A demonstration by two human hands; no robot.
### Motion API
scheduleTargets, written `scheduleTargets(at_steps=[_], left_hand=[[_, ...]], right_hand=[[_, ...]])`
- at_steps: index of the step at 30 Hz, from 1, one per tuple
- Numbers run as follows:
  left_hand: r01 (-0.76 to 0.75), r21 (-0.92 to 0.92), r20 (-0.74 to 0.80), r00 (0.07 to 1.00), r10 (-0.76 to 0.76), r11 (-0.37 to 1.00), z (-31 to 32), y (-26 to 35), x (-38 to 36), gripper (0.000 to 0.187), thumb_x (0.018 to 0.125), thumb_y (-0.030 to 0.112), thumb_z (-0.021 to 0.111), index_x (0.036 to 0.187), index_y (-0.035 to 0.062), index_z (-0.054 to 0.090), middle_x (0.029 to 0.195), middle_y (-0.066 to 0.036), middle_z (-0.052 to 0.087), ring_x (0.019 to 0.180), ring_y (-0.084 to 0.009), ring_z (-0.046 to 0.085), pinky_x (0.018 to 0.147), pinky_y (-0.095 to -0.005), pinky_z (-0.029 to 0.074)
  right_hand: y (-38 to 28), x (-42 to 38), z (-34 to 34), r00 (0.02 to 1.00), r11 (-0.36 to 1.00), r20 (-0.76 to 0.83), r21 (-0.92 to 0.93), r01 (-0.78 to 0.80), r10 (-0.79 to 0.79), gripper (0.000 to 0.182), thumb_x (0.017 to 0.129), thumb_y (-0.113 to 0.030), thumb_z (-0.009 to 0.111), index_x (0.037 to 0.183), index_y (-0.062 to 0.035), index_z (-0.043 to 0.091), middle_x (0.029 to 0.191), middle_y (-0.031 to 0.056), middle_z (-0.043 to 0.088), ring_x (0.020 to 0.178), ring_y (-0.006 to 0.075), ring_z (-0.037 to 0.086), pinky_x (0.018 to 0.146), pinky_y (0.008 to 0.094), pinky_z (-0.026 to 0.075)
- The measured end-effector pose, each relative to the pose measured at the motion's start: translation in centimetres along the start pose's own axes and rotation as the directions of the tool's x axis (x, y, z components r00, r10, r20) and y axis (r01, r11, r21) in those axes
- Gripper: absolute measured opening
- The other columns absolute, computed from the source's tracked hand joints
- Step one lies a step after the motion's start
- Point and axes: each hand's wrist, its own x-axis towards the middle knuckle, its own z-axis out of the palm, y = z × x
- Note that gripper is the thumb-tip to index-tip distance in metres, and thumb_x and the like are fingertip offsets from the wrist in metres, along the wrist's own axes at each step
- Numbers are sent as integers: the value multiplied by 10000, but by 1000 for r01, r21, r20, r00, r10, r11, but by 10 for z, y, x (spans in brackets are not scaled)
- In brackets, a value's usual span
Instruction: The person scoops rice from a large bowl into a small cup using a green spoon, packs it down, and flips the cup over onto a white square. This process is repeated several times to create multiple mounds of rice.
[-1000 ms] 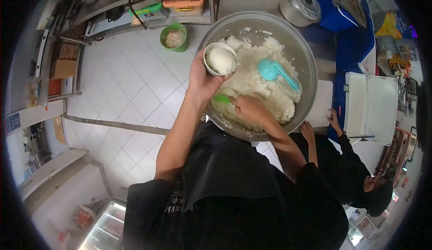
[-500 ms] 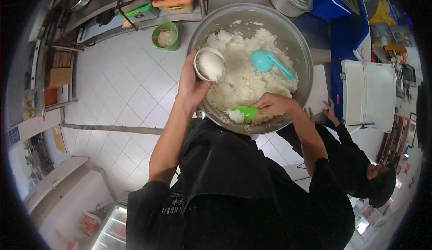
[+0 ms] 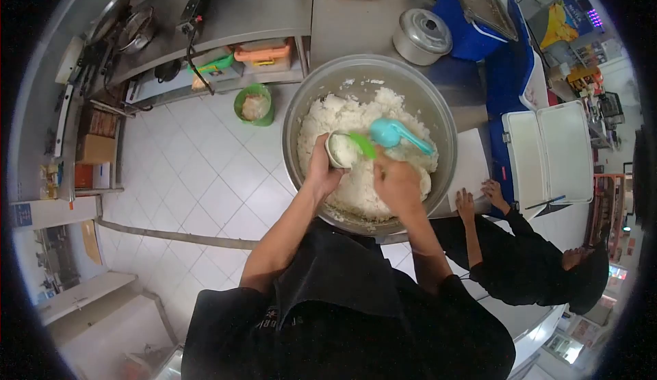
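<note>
A wide metal basin [image 3: 438,99] holds a heap of cooked white rice [image 3: 356,113]. Over its left side, my left hand [image 3: 324,172] grips a small white bowl [image 3: 331,148] with rice in it, tilted toward the right. My right hand [image 3: 398,183] is closed around the handle of a green rice paddle [image 3: 363,145], whose blade meets the bowl's right rim. Most of the paddle's handle is hidden by my fingers. A turquoise scoop [image 3: 400,135] lies on the rice just beyond my right hand.
A lidded metal pot [image 3: 422,36] stands behind the basin. To the right are a blue cooler with an open white lid [image 3: 551,154] and a co-worker in black [image 3: 527,263], hands on a white board [image 3: 472,164]. A green bucket [image 3: 254,105] sits on the tiled floor.
My right hand has lifted the paddle from the basin's near edge up to the bowl. The bowl has moved inward over the rice. The whole view has shifted slightly.
</note>
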Motion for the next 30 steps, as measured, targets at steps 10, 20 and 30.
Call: scheduleTargets(at_steps=[10, 20, 30], left_hand=[[-197, 3, 175, 965, 194, 980, 30, -12, -1, 395, 990, 384, 389, 1211, 112, 571, 1094, -50, 637, 976, -187, 622, 839, -367, 510], [-105, -305, 217, 960, 176, 946, 20, -3, 7, 380, 1007, 407, 359, 1157, 125, 566, 1140, -58, 629, 996, -207, 619, 885, -414, 496], [-9, -102, 294, 955, 39, 995, 3, -13, 5, 360, 988, 343, 365, 1153, 106, 579, 1126, -87, 624, 1018, -247, 605, 933, -465, 475]], right_hand=[[17, 0, 51, 980, 857, -200, 506, 96, 8, 321, 951, -151, 512, 1235, -23, 592, 985, 252, 655, 935, 397, 643, 810, 430, 499], [2, -14, 51, 951, 768, -300, 626, 135, 78, 291, 995, -174, 460, 1158, 13, 612, 969, 266, 647, 962, 399, 631, 862, 395, 473], [8, -7, 13, 993, 889, 84, 455, 40, -88, 282, 975, -193, 483, 1064, 15, 651, 961, 266, 651, 925, 404, 631, 809, 406, 482]])
